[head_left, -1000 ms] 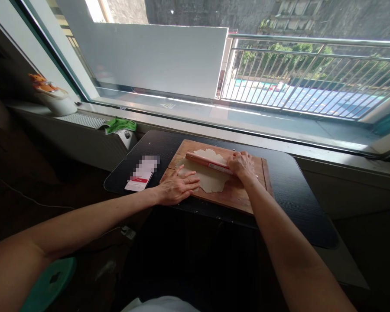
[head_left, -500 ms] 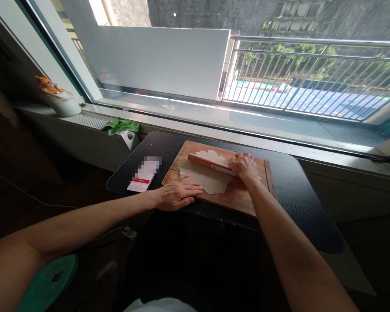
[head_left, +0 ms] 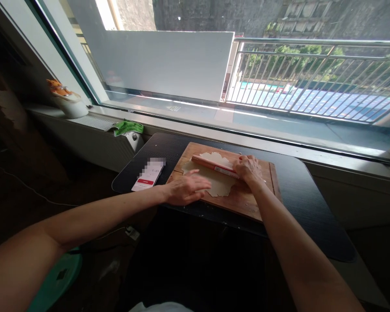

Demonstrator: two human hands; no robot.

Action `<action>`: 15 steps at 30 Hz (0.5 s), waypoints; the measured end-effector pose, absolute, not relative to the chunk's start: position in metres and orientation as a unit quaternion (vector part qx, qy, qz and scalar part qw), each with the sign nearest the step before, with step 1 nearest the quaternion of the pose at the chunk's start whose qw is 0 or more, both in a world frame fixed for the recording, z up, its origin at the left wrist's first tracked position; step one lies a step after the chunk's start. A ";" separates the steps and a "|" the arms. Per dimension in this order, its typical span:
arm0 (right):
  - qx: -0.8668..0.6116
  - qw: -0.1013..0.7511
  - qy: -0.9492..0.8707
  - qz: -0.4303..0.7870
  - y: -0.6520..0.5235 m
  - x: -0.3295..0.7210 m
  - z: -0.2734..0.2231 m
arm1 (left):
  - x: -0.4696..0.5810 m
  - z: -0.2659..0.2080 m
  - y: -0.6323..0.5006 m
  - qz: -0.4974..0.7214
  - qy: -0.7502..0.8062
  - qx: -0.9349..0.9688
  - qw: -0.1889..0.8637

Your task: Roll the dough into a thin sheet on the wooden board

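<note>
The right hand [head_left: 248, 168] grasps the pin [head_left: 214, 167] by its right-hand end, fingers curled over the top. The left hand [head_left: 186, 187] grips nothing: its fingers are spread and blurred over the near left part of the dough [head_left: 214, 184], and I cannot tell whether they touch it. The pin lies across the dough, leftward from the right hand's grip, with a broad patch of dough on the near side and a smaller one beyond.

To roll well, pressure should be even along the pin. With only one end gripped, the free end will probably ride light and leave that side thicker; a palm laid there would balance it. The left fingers would best be clear of the pin's path and gentle on the ragged rim, which could tear.

The pin's long axis runs roughly along the far edge of the board [head_left: 247, 201], slightly askew. From the grip, its free end points left and somewhat away from the person; the gripped end, largely covered by the hand, points right and a little nearer.
</note>
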State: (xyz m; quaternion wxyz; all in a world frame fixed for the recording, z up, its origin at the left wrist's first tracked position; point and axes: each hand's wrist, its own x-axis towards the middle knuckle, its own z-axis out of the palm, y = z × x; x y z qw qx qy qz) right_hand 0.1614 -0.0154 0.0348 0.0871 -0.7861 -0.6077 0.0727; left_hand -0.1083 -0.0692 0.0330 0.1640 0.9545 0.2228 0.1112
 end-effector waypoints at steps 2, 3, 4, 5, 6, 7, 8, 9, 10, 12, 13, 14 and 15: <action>-0.785 0.080 -0.610 0.068 -0.014 0.161 0.037 | -0.091 0.044 -0.040 0.148 0.273 0.944 0.115; -0.784 0.075 -0.613 0.065 -0.013 0.162 0.038 | -0.080 0.048 -0.024 0.151 0.309 0.934 0.094; -0.782 0.068 -0.616 0.064 -0.013 0.161 0.039 | -0.069 0.050 -0.009 0.143 0.352 0.922 0.079; -0.781 0.060 -0.619 0.065 -0.014 0.161 0.039 | -0.058 0.050 0.005 0.127 0.400 0.905 0.069; -0.779 0.057 -0.622 0.060 -0.017 0.161 0.039 | -0.049 0.048 0.016 0.105 0.452 0.883 0.069; -0.774 0.060 -0.628 0.048 -0.020 0.161 0.037 | -0.041 0.045 0.023 0.072 0.480 0.870 0.083; -0.764 0.070 -0.641 0.029 -0.024 0.161 0.034 | -0.036 0.042 0.028 0.044 0.497 0.861 0.099; -0.746 0.083 -0.661 0.003 -0.029 0.161 0.029 | -0.032 0.038 0.029 0.019 0.506 0.854 0.118; -0.718 0.097 -0.688 -0.025 -0.033 0.162 0.025 | -0.030 0.034 0.029 0.002 0.506 0.852 0.134; -0.654 0.119 -0.744 -0.075 -0.035 0.168 0.016 | -0.029 0.027 0.027 -0.002 0.500 0.853 0.147; -0.633 0.121 -0.760 -0.088 -0.031 0.172 0.013 | -0.027 0.026 0.028 0.012 0.501 0.853 0.144; -0.626 0.120 -0.765 -0.095 -0.023 0.177 0.012 | -0.026 0.026 0.032 0.032 0.501 0.854 0.136; -0.629 0.116 -0.763 -0.099 -0.013 0.182 0.012 | -0.023 0.026 0.037 0.055 0.504 0.853 0.125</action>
